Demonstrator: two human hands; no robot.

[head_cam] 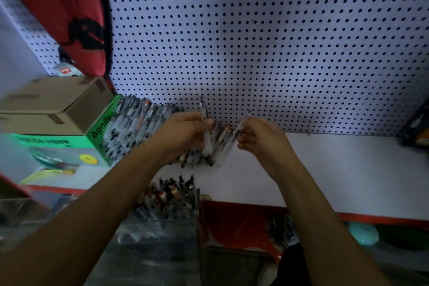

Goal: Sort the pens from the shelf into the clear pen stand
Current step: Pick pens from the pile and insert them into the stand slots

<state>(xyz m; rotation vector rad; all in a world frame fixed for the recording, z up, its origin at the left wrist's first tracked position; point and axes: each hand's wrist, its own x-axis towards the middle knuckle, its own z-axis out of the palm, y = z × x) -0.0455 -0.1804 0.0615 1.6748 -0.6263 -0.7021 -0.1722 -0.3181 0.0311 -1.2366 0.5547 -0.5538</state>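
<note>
Pen pile at shelf rear left, against pegboard. Left hand grip closed on upright pen. Right hand pinches tilted pen. Clear pen stand, pen-filled, below shelf front edge.

You're in a stationery shop: white pegboard fills twelve o'clock, a red-edged shelf crosses the middle, bulk pens and boxed stock sit at nine o'clock.
</note>
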